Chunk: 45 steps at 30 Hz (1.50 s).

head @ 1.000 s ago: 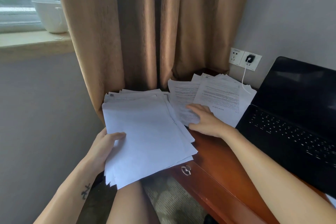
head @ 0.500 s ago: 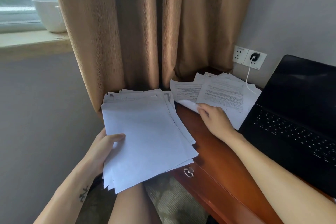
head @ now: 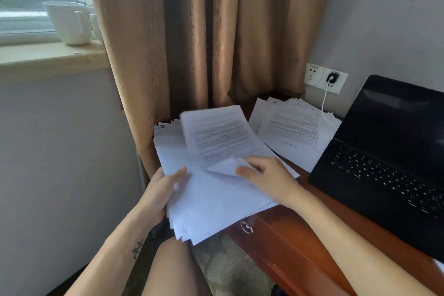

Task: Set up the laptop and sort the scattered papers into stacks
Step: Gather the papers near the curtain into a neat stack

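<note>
My left hand [head: 160,187] grips the left edge of a thick stack of white papers [head: 211,202], held over the desk's left end and my lap. A printed sheet [head: 221,137] lies on top of that stack, its near corner curled up and pinched by my right hand [head: 266,178]. More printed papers [head: 295,132] lie spread on the brown wooden desk [head: 302,230] near the back wall. The black laptop [head: 389,166] stands open at the right with a dark screen.
A white cable runs from the wall socket [head: 331,78] down behind the papers. Tan curtains [head: 192,43] hang behind the desk. Two white mugs [head: 69,23] stand on the windowsill at the left. A drawer ring handle [head: 247,226] is on the desk front.
My right hand lifted a printed sheet from the desk pile and carried it left onto the stack in my left hand. The camera view shifted to the right.
</note>
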Each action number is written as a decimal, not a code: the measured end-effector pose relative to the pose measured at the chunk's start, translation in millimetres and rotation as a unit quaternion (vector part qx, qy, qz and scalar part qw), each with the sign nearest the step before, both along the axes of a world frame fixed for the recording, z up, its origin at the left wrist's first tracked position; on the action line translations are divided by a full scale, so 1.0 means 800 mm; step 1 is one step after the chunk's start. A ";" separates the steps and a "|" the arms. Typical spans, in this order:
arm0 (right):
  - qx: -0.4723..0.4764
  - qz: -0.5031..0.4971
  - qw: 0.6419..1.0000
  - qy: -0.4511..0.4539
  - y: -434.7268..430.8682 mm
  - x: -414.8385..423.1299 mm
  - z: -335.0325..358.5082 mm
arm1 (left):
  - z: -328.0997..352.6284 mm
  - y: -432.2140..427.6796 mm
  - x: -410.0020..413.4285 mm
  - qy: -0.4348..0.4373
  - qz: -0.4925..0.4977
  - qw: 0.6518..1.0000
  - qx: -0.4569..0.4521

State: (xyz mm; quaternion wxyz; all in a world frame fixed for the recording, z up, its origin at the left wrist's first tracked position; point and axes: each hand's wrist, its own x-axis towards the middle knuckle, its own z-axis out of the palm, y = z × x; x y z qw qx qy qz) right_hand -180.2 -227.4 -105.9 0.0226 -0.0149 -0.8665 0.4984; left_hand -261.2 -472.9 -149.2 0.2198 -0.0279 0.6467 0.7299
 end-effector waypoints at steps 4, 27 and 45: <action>-0.060 0.028 0.998 -0.024 0.007 0.006 -0.007 | 0.003 0.001 0.002 0.005 -0.015 1.000 -0.002; 0.091 -0.168 0.981 -0.004 0.026 0.000 -0.024 | -0.007 0.005 0.004 0.025 -0.005 0.999 0.032; -0.097 -0.114 0.987 -0.063 0.021 -0.027 0.013 | 0.017 0.007 0.016 0.203 0.037 0.977 0.050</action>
